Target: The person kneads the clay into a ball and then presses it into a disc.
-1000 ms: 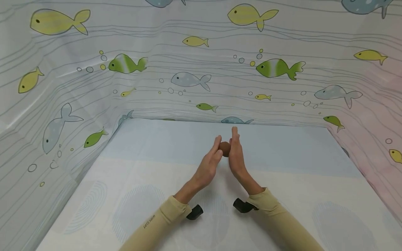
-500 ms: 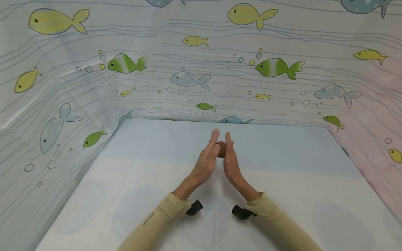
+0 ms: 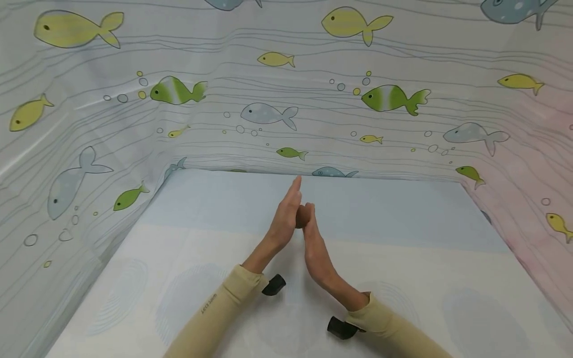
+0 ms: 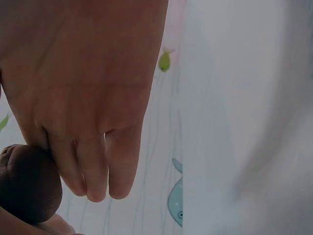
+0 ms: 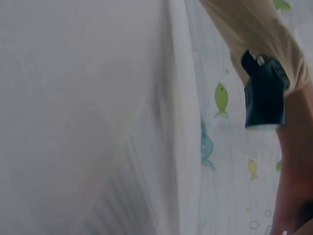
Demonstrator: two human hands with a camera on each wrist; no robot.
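Note:
A small brown ball (image 3: 302, 217), likely modelling clay, is pressed between two upright palms above the table. My left hand (image 3: 283, 221) lies along its left side, fingers straight and reaching farther forward. On the other side, my right hand (image 3: 315, 248) touches the ball near its fingers, with the heel of that hand nearer to me. In the left wrist view, faint creases show on the dark brown ball (image 4: 30, 183) beside a palm with straight fingers; which hand this is I cannot tell. The right wrist view shows a sleeved arm; the ball is out of sight there.
A table (image 3: 215, 313) with a white and pale blue cover lies under the hands. Fish-printed sheeting (image 3: 250, 79) rises around it at the back and sides. Black wrist cameras (image 3: 274, 285) stick out from the beige sleeves (image 3: 243, 288).
Both hands and the ball have shifted left. The left hand has slid forward while the right has drawn back toward me, and the ball stays between the palms.

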